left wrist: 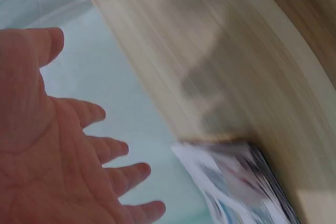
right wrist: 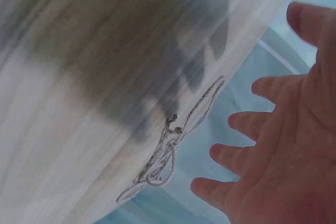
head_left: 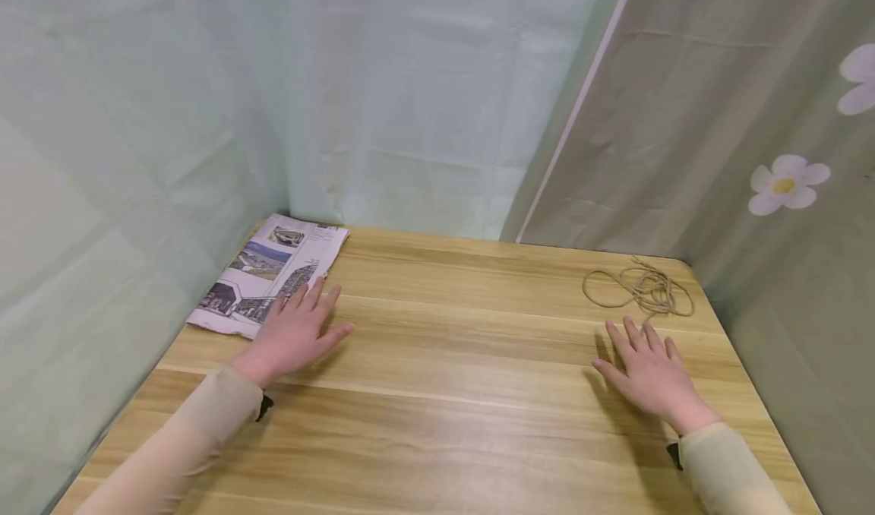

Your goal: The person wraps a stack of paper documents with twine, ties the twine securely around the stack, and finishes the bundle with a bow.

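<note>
A folded newspaper (head_left: 263, 272) with printed pictures lies at the table's far left corner; part of it shows in the left wrist view as a layered stack of pages (left wrist: 236, 182). My left hand (head_left: 294, 333), fingers spread, is held above the table by the paper's near right edge and covers a bit of it in the head view. A loosely coiled thin brown cord (head_left: 645, 287) lies at the far right, its loops also visible in the right wrist view (right wrist: 168, 150). Just in front of the cord hovers my right hand (head_left: 649, 378), fingers spread and holding nothing.
The wood-grain table (head_left: 437, 363) runs between both hands. Pale green curtains (head_left: 410, 105) hang along its left and back edges. A grey-brown curtain (head_left: 649, 120) with white flowers (head_left: 789, 184) closes off the right side.
</note>
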Available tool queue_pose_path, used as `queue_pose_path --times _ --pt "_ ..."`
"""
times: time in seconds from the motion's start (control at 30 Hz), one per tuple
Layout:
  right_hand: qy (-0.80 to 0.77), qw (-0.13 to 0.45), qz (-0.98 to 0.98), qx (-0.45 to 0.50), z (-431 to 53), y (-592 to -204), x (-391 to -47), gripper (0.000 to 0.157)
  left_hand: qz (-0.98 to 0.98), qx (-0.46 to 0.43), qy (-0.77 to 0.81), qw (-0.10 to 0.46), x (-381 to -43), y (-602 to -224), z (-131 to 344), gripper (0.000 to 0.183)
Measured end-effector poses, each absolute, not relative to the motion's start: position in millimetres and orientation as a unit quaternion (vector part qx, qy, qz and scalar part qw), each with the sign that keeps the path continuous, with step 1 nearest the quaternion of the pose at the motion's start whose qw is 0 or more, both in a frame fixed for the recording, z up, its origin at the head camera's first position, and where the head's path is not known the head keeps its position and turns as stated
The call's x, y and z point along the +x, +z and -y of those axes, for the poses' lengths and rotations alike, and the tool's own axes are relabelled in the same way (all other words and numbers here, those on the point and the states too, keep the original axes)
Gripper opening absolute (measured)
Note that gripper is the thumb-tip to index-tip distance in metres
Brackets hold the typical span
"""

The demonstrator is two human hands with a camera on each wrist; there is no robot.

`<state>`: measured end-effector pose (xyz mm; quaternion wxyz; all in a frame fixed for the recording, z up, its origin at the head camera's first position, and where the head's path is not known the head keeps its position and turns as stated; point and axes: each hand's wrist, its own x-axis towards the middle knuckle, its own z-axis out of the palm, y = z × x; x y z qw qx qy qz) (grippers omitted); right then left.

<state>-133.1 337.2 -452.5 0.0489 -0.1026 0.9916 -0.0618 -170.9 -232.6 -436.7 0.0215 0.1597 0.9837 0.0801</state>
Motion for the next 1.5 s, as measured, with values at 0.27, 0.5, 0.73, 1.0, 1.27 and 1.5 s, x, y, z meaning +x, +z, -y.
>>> queue_pose_path --times 0.27,0.5,0.73,1.0,1.27,1.5 --pt "-0.097 0.072 -0.99 -0.077 -353 -448 -158 0.078 -0.959 0.27 0.074 0.046 -168 -444 179 0.078" --pt "-0.111 0.078 -0.991 -0.02 -390 -453 -184 0.084 -0.928 0.358 0.056 0.084 -160 -445 125 0.076" --pt "-0.118 0.067 -0.991 0.02 -416 -464 -203 0.088 -0.907 0.41 0.035 0.088 -157 -444 81 0.076" --pt "-0.141 0.077 -0.986 0.049 -413 -463 -224 0.094 -0.898 0.429 0.034 0.093 -155 -447 51 0.08" --pt "-0.161 0.117 -0.978 0.059 -405 -466 -238 0.097 -0.895 0.43 0.046 0.106 -152 -454 43 0.083" --pt "-0.169 0.169 -0.97 0.049 -400 -463 -242 0.1 -0.904 0.41 0.049 0.108 -154 -454 50 0.081"
